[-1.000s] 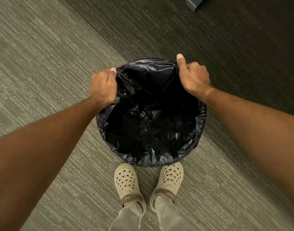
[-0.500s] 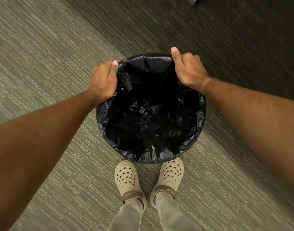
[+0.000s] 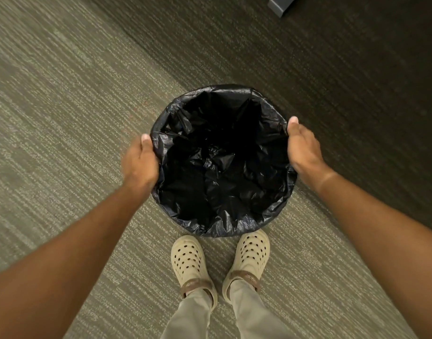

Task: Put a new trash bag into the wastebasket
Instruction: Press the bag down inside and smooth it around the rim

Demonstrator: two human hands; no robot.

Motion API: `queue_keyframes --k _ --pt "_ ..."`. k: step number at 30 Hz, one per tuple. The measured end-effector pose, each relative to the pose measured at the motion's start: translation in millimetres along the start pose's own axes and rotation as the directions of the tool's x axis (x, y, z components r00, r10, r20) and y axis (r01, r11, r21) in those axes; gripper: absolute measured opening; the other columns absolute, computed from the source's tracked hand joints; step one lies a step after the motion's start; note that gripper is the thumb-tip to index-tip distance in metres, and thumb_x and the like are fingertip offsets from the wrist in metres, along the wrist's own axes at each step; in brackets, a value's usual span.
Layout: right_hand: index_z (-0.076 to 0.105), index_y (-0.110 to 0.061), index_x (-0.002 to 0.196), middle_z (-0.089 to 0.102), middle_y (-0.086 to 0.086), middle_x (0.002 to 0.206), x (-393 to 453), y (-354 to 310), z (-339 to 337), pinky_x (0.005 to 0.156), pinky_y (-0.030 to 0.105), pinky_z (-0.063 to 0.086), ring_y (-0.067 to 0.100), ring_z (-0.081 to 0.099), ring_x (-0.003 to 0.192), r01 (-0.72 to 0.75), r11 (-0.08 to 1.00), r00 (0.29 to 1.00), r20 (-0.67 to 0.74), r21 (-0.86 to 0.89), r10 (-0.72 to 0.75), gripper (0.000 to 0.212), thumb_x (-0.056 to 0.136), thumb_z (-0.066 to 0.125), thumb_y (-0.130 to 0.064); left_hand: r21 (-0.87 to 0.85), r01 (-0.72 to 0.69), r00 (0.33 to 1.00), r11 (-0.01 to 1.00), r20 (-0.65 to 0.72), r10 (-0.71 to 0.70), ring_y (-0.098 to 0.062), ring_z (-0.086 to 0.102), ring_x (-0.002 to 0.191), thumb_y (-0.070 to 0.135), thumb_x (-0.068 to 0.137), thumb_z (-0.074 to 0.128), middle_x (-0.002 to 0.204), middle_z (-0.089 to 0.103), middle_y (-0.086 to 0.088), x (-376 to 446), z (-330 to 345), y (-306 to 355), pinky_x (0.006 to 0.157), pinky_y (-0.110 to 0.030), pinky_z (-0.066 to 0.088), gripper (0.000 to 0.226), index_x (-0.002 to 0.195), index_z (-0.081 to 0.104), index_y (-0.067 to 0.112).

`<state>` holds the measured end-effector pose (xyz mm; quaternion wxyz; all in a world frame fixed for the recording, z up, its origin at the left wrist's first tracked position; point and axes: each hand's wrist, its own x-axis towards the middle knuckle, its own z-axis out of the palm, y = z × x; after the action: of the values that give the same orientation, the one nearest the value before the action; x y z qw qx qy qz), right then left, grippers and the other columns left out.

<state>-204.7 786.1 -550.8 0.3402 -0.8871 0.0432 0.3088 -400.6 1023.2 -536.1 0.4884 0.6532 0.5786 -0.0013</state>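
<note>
Carpet (image 3: 63, 118) fills the frame: one lighter striped zone on the left, one darker zone on the right, split by a diagonal seam. One round wastebasket (image 3: 222, 234) stands on it across that seam, seen from above; its body is almost all hidden by one black trash bag (image 3: 222, 162), which lines the inside and is folded out over the rim all the way round, crinkled and glossy. Two bare forearms come in from the bottom corners. Left hand (image 3: 140, 165) sits on the left side of the rim, thumb up along the bag edge, other fingers wrapped down the outside and out of sight, so palm pressed to the plastic; whether it pinches the film I cannot tell. Right hand (image 3: 302, 148) mirrors it on the right side of the rim, thumb on top, fingers flat and together against the outside of the bag. Two cream perforated clogs (image 3: 188, 260) with brown heel straps stand just below the wastebasket, toes almost touching it; strap lettering too small to read. Two legs of light grey trousers (image 3: 193, 316) above them. One grey boxy corner (image 3: 281, 4) at the top edge, well apart.
</note>
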Motion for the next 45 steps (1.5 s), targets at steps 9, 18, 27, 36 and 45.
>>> queue_keyframes --k 9,18,27,36,45 --pt "0.048 -0.017 0.061 0.047 -0.005 0.072 -10 -4 21 0.076 0.035 0.034 0.027 0.051 0.079 -0.127 0.99 0.958 -0.249 0.066 0.139 0.063 0.095 0.019 -0.062 -0.087 0.099 0.974 0.991 -0.196 -0.114 -0.031 0.041 0.134 0.053 0.1 0.024 0.147 0.043 -0.019 -4 23 -5 0.112 -0.041 0.028 0.068 0.14 0.043 0.002" --pt "0.048 -0.021 0.098 0.051 0.001 0.098 -35 9 10 0.08 0.038 0.035 0.023 0.047 0.091 -0.161 0.987 0.942 -0.295 0.013 0.158 0.049 0.096 0.016 -0.058 0.016 0.045 0.966 0.999 -0.254 -0.039 -0.013 0.049 0.1 0.048 0.102 0.025 0.112 0.049 0.0 -23 12 -13 0.088 -0.031 0.039 0.054 0.128 0.05 0.009" --pt "0.062 -0.007 0.104 0.061 0.002 0.092 -70 7 41 0.077 0.033 0.031 0.021 0.054 0.084 -0.223 0.954 0.843 -0.451 0.201 0.292 0.065 0.101 0.013 -0.05 -0.284 0.305 0.886 0.909 -0.265 -0.381 -0.034 0.038 0.138 0.049 0.102 0.022 0.15 0.041 -0.017 -52 33 -22 0.116 -0.043 0.027 0.061 0.144 0.04 0.009" --pt "0.061 -0.01 0.104 0.064 0.003 0.112 -55 19 27 0.108 0.042 0.041 0.022 0.059 0.11 -0.371 0.753 0.874 -0.069 0.544 0.481 0.064 0.098 0.02 -0.058 -0.486 0.372 0.893 0.791 -0.044 -0.447 -0.031 0.044 0.135 0.063 0.093 0.024 0.148 0.045 -0.015 -48 31 -35 0.112 -0.047 0.037 0.075 0.146 0.04 0.012" --pt "0.034 -0.009 0.144 0.037 0.014 0.151 -117 20 47 0.11 0.043 0.029 0.031 0.04 0.135 -0.469 0.555 0.677 -0.124 0.687 0.725 0.059 0.102 0.021 -0.048 -0.498 0.491 0.788 0.715 -0.097 -0.608 -0.033 0.035 0.14 0.056 0.098 0.019 0.155 0.032 -0.016 -79 43 -38 0.115 -0.051 0.028 0.067 0.15 0.027 0.015"
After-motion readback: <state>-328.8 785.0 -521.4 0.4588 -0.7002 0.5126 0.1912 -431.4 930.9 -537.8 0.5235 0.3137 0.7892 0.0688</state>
